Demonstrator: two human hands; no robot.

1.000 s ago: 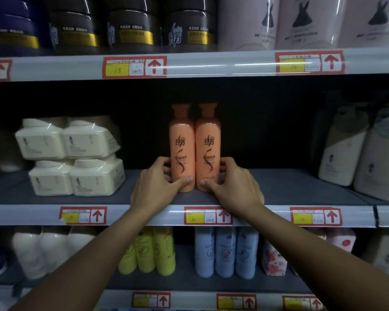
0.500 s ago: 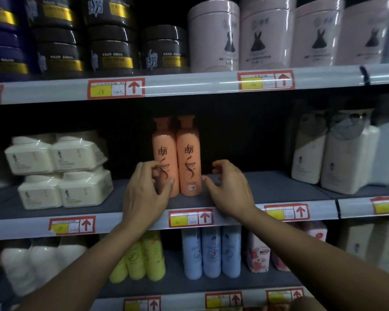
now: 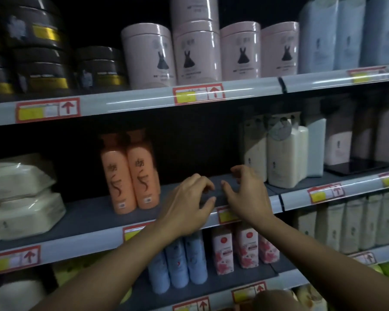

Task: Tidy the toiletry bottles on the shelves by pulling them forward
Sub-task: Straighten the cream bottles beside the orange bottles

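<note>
Two orange bottles [image 3: 130, 173] upright on the middle shelf [image 3: 88, 217], untouched.

Two orange bottles [image 3: 130, 173] stand side by side on the dark grey middle shelf [image 3: 88, 217], each with dark lettering and a dark swirl down its front. Left of them lie cream-white tubs [image 3: 20, 198]; right of them stand cream-white bottles [image 3: 281, 153] with a small dark figure printed low. Above the orange pair sit pale pink canisters [image 3: 195, 55] — each bears a black dress silhouette — and, to their left, black jars [image 3: 41, 57] banded in gold. Below the orange pair stand light blue bottles [image 3: 180, 263] and white cartons [image 3: 231, 250] with red-pink flowers. The shelf edges are pale grey, carrying price tags [image 3: 47, 110] — red-bordered, yellow and white, with a red arrow.
</note>
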